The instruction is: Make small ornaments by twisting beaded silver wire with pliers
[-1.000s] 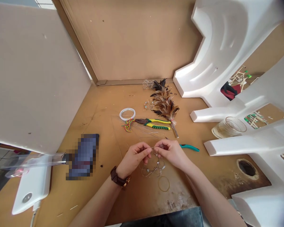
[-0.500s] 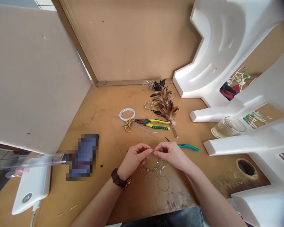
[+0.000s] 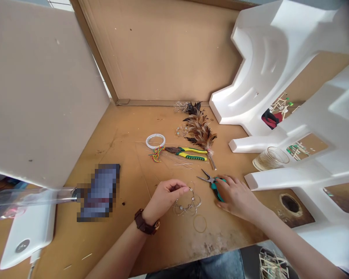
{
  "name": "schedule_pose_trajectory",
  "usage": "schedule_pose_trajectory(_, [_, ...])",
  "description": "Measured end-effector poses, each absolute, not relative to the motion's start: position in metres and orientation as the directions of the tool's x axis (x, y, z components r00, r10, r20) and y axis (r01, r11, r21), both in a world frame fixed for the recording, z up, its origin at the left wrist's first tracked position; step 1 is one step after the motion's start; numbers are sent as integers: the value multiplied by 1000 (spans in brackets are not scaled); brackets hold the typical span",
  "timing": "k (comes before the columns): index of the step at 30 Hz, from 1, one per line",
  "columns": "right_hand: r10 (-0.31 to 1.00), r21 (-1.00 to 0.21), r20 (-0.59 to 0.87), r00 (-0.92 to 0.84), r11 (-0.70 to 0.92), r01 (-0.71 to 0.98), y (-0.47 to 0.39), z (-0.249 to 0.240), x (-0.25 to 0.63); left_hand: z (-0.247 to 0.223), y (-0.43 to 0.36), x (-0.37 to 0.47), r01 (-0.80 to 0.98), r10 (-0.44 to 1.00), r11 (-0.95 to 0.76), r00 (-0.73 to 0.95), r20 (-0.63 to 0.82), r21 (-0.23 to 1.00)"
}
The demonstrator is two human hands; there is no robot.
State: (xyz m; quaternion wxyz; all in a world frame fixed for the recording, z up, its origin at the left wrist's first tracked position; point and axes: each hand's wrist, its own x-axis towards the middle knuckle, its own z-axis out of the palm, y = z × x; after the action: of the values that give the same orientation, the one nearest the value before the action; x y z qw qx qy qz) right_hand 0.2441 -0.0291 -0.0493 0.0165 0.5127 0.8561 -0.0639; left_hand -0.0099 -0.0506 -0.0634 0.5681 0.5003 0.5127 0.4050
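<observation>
Between thumb and forefinger, my left hand [image 3: 166, 198] pinches the upper edge of a silvery wire ring with clear beads [image 3: 187, 209], its loops hanging just above or on the wooden table. To the right of it, my right hand [image 3: 236, 197] is on the teal handles of a pair of needle-nose pliers [image 3: 214, 188]. Their jaws are spread and point up and left. Part of the handles is hidden under my fingers. A thin yellowish band [image 3: 199, 224] lies just below the wire ring.
Beyond my hands lie yellow-green pliers [image 3: 189, 152], a white tape roll [image 3: 147, 141], coloured threads [image 3: 156, 154] and a feather bundle [image 3: 200, 128]. A glass [image 3: 270, 159] stands at right among white moulded supports [image 3: 258, 180]. A blurred-out dark object [image 3: 101, 192] and white power bank [image 3: 31, 236] are left.
My right hand has let go of the wire ring and moved right onto the teal pliers, which now lie turned with jaws apart. My left hand still pinches the ring.
</observation>
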Motion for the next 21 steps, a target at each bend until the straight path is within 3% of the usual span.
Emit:
schedule_pose_trajectory(3, [878,70,-125,-461,471,879,-33,-60,249,-62,-50,-10,-11,965,197,179,-192,980])
schedule_pose_trajectory(7, [883,182,-139,-448,468,865,-31,-63,236,-61,-50,-12,-94,954,247,196,-226,964])
schedule_pose_trajectory(10, [883,168,-125,-453,469,867,-26,-64,235,-59,-49,-13,-129,940,307,193,-280,943])
schedule_pose_trajectory(15, [883,37,-39,-467,469,883,-24,-60,251,-57,-48,-14,-211,919,367,235,-317,906])
schedule_pose_trajectory(18, [752,70,79,-655,651,756,-26,-43,254,-58,-48,-13,-248,911,386,257,-324,889])
schedule_pose_trajectory(21, [572,243,157,-805,768,593,-27,-21,250,-60,-49,-12,-278,900,406,288,-328,870])
